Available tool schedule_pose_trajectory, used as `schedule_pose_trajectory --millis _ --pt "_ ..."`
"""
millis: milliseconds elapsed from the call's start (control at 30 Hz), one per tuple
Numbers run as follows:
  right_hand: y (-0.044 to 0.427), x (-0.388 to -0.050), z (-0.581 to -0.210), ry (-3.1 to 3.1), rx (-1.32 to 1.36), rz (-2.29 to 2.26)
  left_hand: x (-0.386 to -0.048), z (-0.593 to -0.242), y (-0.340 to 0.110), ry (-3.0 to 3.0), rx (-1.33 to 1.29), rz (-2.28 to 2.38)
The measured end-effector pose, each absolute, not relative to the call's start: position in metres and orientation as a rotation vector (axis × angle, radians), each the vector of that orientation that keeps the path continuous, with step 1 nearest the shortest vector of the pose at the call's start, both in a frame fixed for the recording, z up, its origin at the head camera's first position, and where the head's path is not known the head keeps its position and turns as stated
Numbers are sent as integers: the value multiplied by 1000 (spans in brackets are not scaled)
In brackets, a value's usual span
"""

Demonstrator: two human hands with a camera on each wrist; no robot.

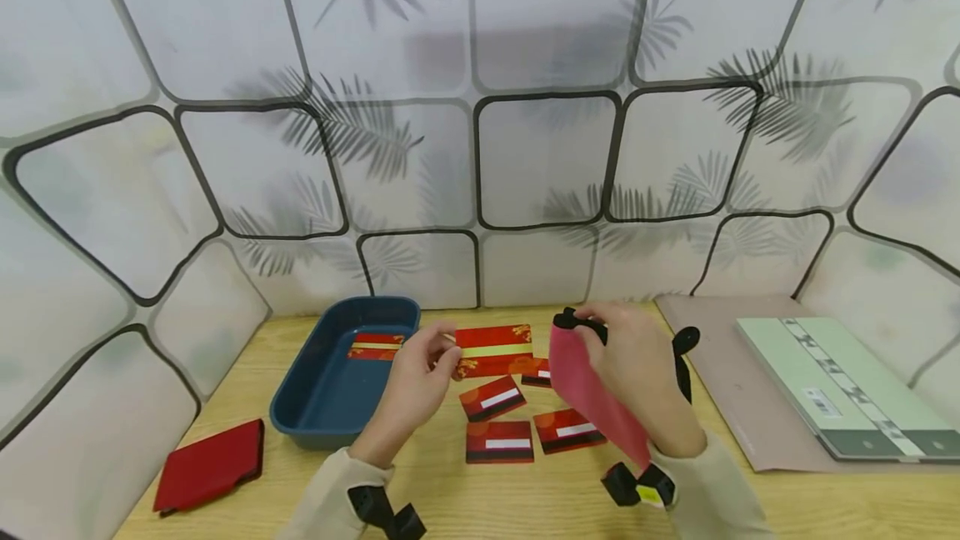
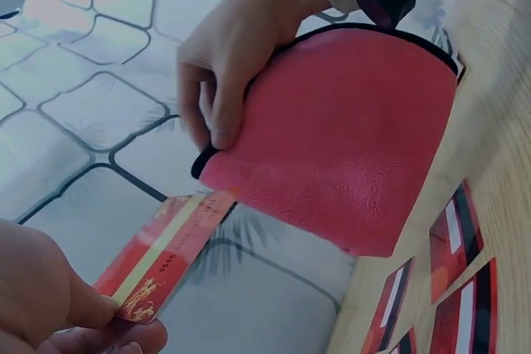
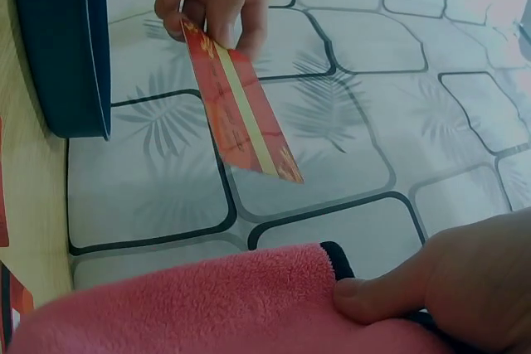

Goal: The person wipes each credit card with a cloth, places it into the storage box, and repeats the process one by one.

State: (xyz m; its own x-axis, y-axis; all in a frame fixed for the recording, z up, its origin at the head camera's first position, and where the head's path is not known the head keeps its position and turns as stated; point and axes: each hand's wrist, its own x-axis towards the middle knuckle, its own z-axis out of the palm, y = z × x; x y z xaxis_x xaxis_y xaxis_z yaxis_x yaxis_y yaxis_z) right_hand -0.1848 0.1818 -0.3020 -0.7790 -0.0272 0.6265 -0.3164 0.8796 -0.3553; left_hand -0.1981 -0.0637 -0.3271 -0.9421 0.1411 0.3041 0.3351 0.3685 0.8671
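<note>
My left hand [image 1: 416, 377] pinches a red bank card [image 1: 495, 350] with a gold stripe by its left end, above the table. In my right hand [image 1: 633, 369] is a pink cloth [image 1: 588, 394] with black edging, gripped at its top edge and hanging down. The left wrist view shows the card's far end close to the cloth [image 2: 332, 138]; whether they touch I cannot tell. Below the hands lie several red cards [image 1: 500, 442] with white strips facing up. A blue bin [image 1: 303, 432] left of my left hand holds another red card [image 1: 375, 346].
A red wallet-like case [image 1: 213, 465] lies at the table's left front. To the right, a pale green boxed item [image 1: 795, 365] rests on a pinkish flat sheet [image 1: 712, 373]. Patterned fabric [image 1: 547, 161] stands behind the wooden table [image 1: 525, 502].
</note>
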Motion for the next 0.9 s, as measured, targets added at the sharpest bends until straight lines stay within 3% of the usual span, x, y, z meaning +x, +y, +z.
schedule_pose_trajectory --millis 200,467,900 --pt "186 -184 -299 -2359 250 601 -204 -313 -86 -2457 -362 -1563" --pt "181 -185 -300 -2381 266 631 -238 -297 -145 -2631 -208 -1378" --pt "181 -184 -300 -2378 342 670 -281 -323 -183 -2839 -80 -882"
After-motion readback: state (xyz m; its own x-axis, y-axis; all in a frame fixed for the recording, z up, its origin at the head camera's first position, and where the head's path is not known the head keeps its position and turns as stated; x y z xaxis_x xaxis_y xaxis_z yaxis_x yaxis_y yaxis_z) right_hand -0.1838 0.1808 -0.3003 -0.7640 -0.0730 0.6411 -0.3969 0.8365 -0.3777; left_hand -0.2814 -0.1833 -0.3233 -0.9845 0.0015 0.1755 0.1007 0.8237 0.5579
